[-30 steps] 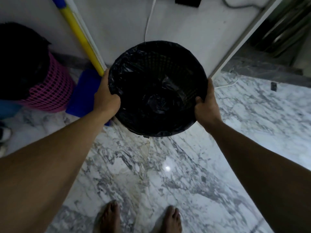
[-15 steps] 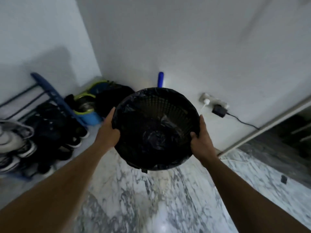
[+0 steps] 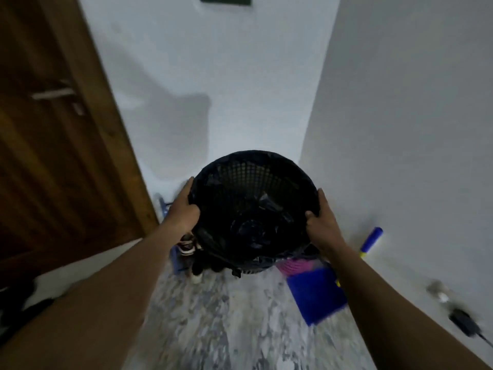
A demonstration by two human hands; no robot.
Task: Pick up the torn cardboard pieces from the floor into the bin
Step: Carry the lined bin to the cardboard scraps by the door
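One bin [image 3: 256, 169], a round black mesh basket, was held in the air at the centre of the head view. It hung above the marble floor [image 3: 226, 329] in front of a corner of two white walls, its mouth tipped toward the camera. One black liner bag [image 3: 250, 231] lay crumpled inside it and folded over the rim.

Two hands carried it. The left hand [image 3: 184, 209] grasped the rim on the left side, and the right hand [image 3: 324, 222] grasped the opposite side, thumb hooked over the edge and fingers down the outer wall. Gripping at opposite points probably balanced the light, wide basket and kept its opening clear, as suits carrying it to where the litter lies.

No torn cardboard pieces showed on the visible floor. None could be made out in the bin either, though its dark interior left this uncertain. Collection therefore appeared not yet begun.

Below the bin, and partly hidden by it, stood one pink basket [image 3: 293, 265]. One blue dustpan [image 3: 317, 297] lay just beside this, and one blue and yellow broom handle [image 3: 372, 240] leaned against the right wall. These were likely stored in the corner to be out of the way.

Some footwear [image 3: 186, 244] sat to the lower left of the bin, blurred beyond counting. One wooden door [image 3: 53, 156] with one metal handle [image 3: 56, 93] filled the left edge. One black plug adapter [image 3: 464, 320] sat at the far right.
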